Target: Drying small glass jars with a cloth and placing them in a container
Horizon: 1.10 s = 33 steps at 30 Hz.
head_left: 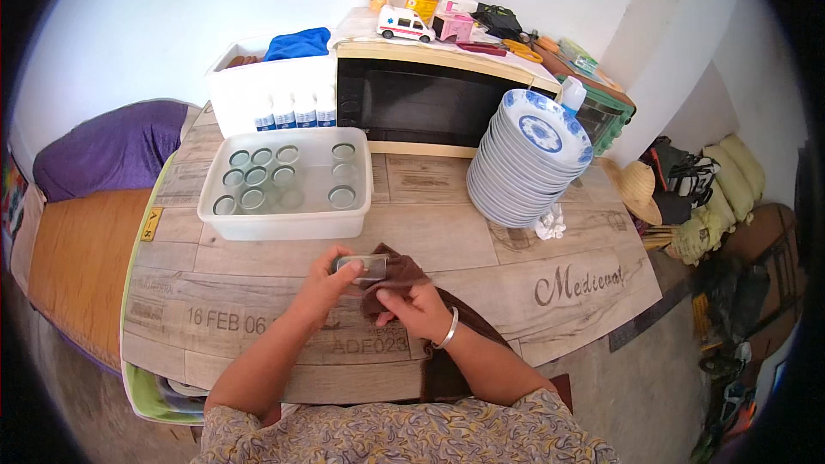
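Observation:
My left hand (332,283) holds a small clear drinking glass (364,267) sideways over the table. A brown cloth (399,270) is bunched in my right hand (412,309), its upper part against the glass; the rest trails down over the table's near edge. I wear a silver bracelet on the right wrist. Beyond my hands stands a translucent plastic tub (283,225), with several glasses (256,175) upright in it, most at its left and a few along its right side.
A tall stack of blue-and-white plates (515,187) leans slightly at the right, crumpled white tissue (550,222) beside it. Behind are an oven (438,100) with a toy ambulance (404,24) on top and a white box (235,87). A purple-draped bench (90,238) stands left.

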### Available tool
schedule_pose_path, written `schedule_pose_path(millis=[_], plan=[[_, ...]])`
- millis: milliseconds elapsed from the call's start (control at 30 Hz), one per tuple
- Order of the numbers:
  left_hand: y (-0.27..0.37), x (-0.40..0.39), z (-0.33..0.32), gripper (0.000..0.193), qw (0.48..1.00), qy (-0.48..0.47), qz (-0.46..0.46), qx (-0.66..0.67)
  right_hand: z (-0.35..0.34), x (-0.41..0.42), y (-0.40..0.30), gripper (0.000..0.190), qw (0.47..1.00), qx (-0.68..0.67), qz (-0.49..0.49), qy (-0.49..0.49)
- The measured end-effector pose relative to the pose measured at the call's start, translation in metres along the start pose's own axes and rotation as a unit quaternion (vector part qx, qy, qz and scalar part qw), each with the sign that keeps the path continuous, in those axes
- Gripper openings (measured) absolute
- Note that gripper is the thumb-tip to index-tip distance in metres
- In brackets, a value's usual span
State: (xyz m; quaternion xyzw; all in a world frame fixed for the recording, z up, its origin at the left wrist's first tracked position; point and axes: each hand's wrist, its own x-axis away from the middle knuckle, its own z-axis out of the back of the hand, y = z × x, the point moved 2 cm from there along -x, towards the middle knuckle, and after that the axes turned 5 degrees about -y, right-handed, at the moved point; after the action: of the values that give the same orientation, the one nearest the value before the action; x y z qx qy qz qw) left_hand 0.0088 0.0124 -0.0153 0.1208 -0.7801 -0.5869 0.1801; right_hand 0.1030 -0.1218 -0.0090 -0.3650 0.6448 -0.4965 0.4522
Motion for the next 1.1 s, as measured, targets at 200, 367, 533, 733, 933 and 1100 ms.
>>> schedule_pose_path(millis=[200, 367, 533, 733, 933, 1100], plan=[[-0.011, 0.001, -0.005, 0.029, 0.998, -0.035, -0.001, -0.043, 0.014, -0.001, 0.002, 0.019, 0.994, -0.075, -0.069, 0.024], [-0.002, 0.0, -0.002, 0.029, 0.999, -0.028, 0.036, 0.027, 0.004, 0.001, 0.006, 0.018, 0.993, 0.119, 0.023, 0.002], [0.007, 0.002, -0.002, 0.03, 0.998, -0.035, 0.021, -0.042, 0.011, -0.001, 0.015, 0.018, 0.98, 0.194, 0.002, -0.046], [0.022, 0.005, 0.013, 0.041, 0.971, 0.108, -0.15, -0.155, 0.016, -0.006, 0.001, 0.016, 0.995, -0.06, -0.034, 0.074], [0.069, 0.014, 0.049, 0.024, 0.914, 0.233, -0.299, -0.144, 0.02, -0.009, 0.018, 0.017, 0.995, -0.028, -0.067, 0.071], [0.101, -0.008, 0.08, 0.03, 0.877, 0.262, -0.323, -0.242, 0.006, -0.008, 0.024, 0.016, 0.997, 0.011, -0.07, 0.008]])
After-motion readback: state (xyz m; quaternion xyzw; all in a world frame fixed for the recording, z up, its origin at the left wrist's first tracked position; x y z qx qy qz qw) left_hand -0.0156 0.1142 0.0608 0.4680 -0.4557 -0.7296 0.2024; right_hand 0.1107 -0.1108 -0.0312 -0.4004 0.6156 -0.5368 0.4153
